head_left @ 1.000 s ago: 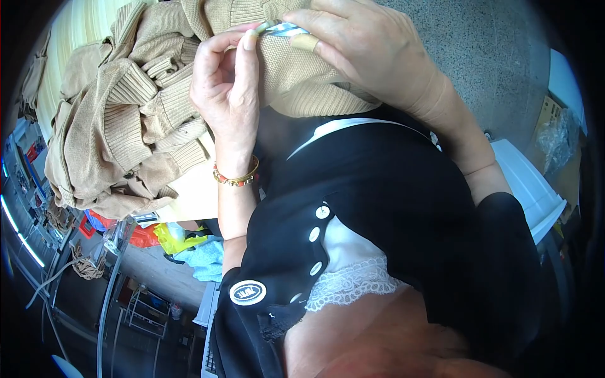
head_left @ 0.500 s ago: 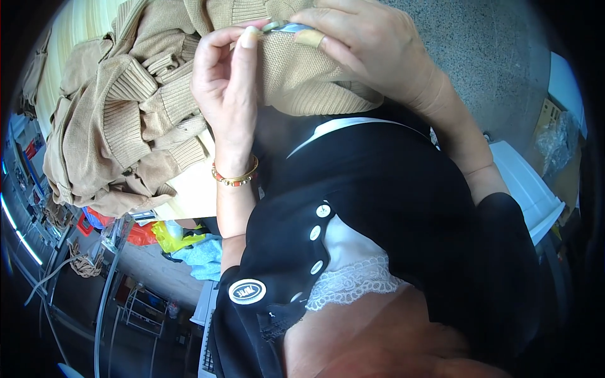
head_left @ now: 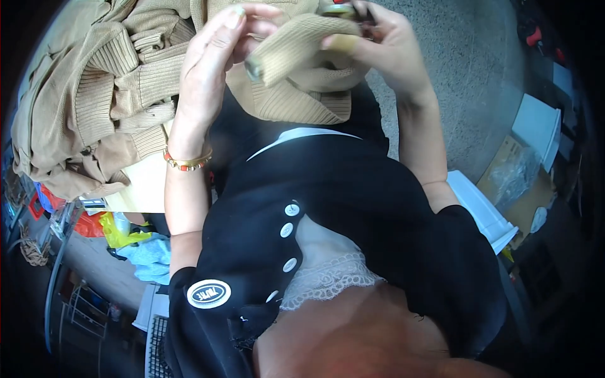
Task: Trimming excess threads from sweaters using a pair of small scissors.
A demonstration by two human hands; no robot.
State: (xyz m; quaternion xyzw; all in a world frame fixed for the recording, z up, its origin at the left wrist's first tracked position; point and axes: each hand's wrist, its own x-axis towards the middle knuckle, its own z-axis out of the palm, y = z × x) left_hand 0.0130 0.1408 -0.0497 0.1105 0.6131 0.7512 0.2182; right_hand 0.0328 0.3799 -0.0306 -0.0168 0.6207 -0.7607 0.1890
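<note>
A tan knitted garment [head_left: 287,97] with ribbed edges lies over my lap, and one tube-like part, perhaps a sleeve, rises between my hands, blurred by motion. My left hand [head_left: 211,60] is open beside that part, its fingers stretched and apart. It wears a red-and-gold bracelet [head_left: 188,161]. In my right hand [head_left: 391,50], a small green and dark tool [head_left: 339,10] is gripped at the top of the view; its exact kind is unclear. A tan wrap covers the right thumb, which lies against the knit.
Several tan knitted garments [head_left: 94,94] are heaped on a pale table [head_left: 148,192] at left. Below stand red and yellow bags [head_left: 120,230] and a light blue cloth [head_left: 151,258]. At right are a white bin [head_left: 482,211], cardboard and clear plastic [head_left: 513,176] on the speckled floor [head_left: 435,50].
My hands have moved apart; the left has let go of the knit edge. The right hand has drawn back with the tool, and the knit part has swung up between them.
</note>
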